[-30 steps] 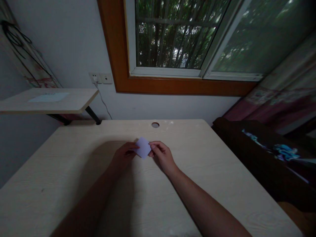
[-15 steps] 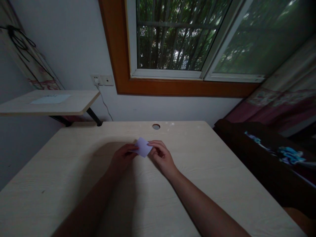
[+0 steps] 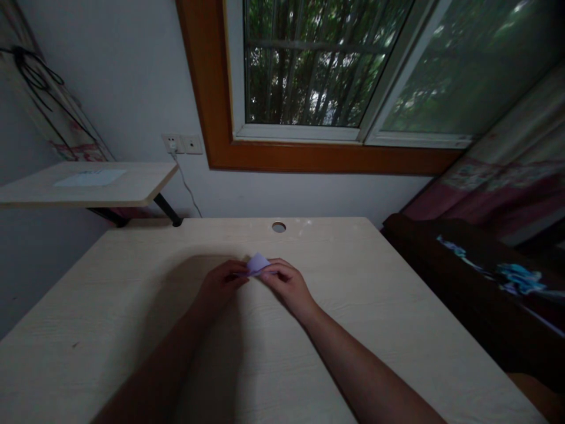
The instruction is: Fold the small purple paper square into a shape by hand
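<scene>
A small piece of purple paper (image 3: 258, 262) is held between both hands above the light wooden desk (image 3: 282, 353). Its upper part shows as a pointed shape, and its lower part looks bent along a crease. My left hand (image 3: 223, 281) pinches the left side between thumb and fingers. On the right side, my right hand (image 3: 289, 281) closes on the paper, thumb toward me and fingers behind. Fingertips hide both side corners.
A raised shelf (image 3: 150, 176) with a pale sheet (image 3: 90, 178) stands at the back left on black legs. A round cable hole (image 3: 279, 227) lies near the desk's back edge. Right of the desk is a dark brown surface (image 3: 468, 282) with blue cloth (image 3: 521, 277).
The paper was a flatter diamond facing me; now its lower part is bent and less of it shows. My right thumb and fingers have closed on its right side.
</scene>
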